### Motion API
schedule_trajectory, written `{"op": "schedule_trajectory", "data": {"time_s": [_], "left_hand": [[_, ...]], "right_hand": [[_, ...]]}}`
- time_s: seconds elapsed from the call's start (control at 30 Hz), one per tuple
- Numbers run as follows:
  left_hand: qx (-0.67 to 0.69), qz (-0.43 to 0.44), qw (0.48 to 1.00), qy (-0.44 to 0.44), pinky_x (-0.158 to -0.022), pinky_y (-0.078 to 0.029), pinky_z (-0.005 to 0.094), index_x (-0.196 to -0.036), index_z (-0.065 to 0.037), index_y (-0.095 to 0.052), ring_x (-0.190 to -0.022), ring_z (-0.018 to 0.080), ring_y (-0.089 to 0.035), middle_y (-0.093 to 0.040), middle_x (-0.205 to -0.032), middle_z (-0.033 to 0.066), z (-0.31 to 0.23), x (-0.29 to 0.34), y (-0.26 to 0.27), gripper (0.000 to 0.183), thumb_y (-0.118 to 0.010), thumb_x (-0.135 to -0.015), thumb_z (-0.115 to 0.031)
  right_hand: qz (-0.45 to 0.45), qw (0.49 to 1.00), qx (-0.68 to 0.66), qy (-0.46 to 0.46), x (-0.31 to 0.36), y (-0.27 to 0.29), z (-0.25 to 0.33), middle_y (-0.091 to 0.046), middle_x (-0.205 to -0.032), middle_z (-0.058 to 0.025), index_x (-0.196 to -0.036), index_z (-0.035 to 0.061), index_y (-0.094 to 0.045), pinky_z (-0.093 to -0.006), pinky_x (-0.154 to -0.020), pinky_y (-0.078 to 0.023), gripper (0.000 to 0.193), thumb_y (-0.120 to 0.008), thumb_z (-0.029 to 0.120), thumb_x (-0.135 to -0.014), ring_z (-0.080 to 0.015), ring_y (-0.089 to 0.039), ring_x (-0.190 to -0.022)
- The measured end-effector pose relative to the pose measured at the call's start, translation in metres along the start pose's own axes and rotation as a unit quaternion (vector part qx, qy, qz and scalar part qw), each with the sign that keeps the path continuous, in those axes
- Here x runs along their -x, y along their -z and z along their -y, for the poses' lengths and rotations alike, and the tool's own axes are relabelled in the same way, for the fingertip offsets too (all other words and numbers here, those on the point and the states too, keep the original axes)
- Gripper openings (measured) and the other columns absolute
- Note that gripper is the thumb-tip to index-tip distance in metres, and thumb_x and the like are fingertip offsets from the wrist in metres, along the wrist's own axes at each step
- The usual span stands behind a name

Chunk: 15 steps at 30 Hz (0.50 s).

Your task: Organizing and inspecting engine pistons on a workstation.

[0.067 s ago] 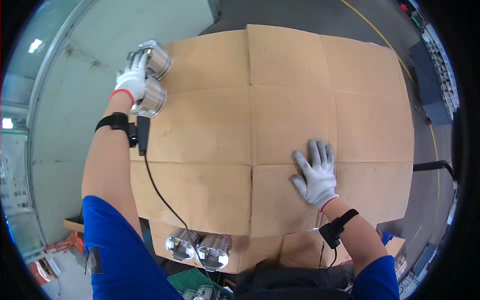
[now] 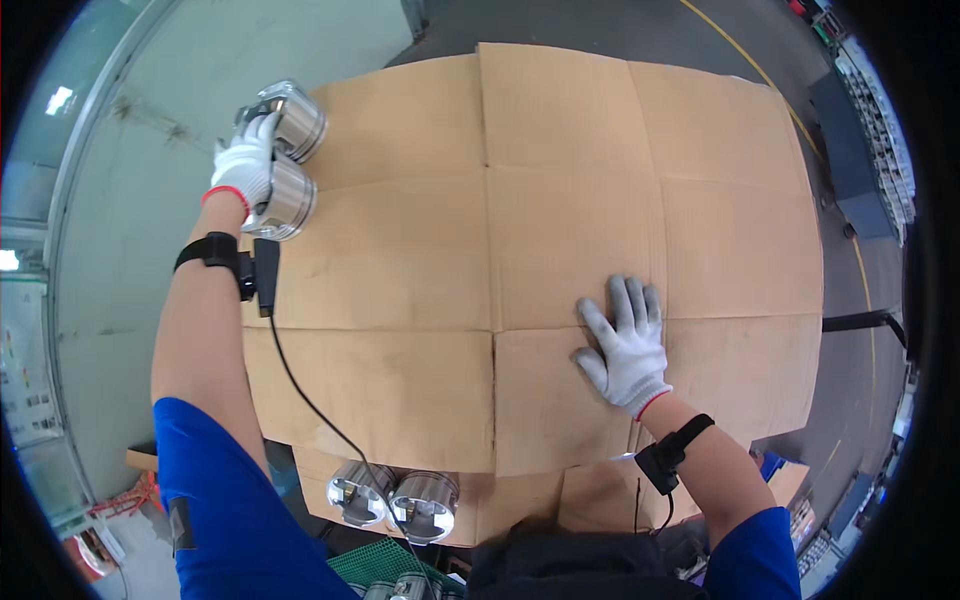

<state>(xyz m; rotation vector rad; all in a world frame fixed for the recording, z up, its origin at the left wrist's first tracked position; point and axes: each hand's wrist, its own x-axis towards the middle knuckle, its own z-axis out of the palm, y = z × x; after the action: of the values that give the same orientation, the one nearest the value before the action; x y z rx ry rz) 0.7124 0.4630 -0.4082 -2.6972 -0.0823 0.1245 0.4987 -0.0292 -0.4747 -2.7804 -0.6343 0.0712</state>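
Observation:
Two shiny metal pistons lie one behind the other at the far left edge of the cardboard: a far piston (image 2: 300, 122) and a near piston (image 2: 291, 196). My left hand (image 2: 243, 165), in a white glove with a red cuff, reaches over their left ends. Its fingers bend onto the far piston's open end, and the palm side lies against the near piston; the thumb is hidden. My right hand (image 2: 630, 348), gloved with grey fingertips, rests flat on the cardboard (image 2: 570, 240) right of the middle, fingers spread, holding nothing.
Two more pistons (image 2: 424, 505) stand on a lower cardboard piece at the near edge. Below them, a green crate (image 2: 375, 562) holds further metal parts. A black cable (image 2: 310, 405) runs from my left wrist strap. Beyond the right edge stands a grey rack (image 2: 855, 150).
The whole view has shifted slightly, so the cardboard and pistons sit a little further left. My left hand remains at the two pistons; my right hand still lies flat.

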Motion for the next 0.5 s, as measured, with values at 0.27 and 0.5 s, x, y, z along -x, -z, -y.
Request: {"op": "schedule_trajectory", "data": {"time_s": [0.27, 0.5], "left_hand": [[-0.047, 0.0, 0.997, -0.065, -0.106, -0.039, 0.0482, -0.137, -0.011, -0.043, -0.125, 0.0298, -0.052, -0.053, -0.133, 0.0117, -0.01, 0.014, 0.009, 0.058, -0.058, -0.081, -0.003], [-0.092, -0.064, 0.979, -0.169, -0.094, -0.048, 0.0424, -0.127, -0.009, -0.049, -0.107, 0.0319, -0.06, -0.06, -0.116, 0.0145, -0.011, 0.077, 0.035, 0.049, -0.061, -0.079, -0.005]], "right_hand": [[-0.007, 1.0, 0.011, 0.004, 0.011, -0.01, -0.007, -0.034, -0.147, -0.0266, -0.137, 0.0198, -0.051, -0.0609, -0.114, -0.017, 0.067, -0.071, 0.041, -0.076, -0.0479, -0.029, -0.135], [-0.049, 0.998, 0.012, 0.029, 0.0, -0.012, -0.009, -0.038, -0.144, -0.0257, -0.136, 0.0198, -0.051, -0.0594, -0.113, -0.021, 0.062, -0.069, 0.04, -0.08, -0.0459, -0.033, -0.133]]}}
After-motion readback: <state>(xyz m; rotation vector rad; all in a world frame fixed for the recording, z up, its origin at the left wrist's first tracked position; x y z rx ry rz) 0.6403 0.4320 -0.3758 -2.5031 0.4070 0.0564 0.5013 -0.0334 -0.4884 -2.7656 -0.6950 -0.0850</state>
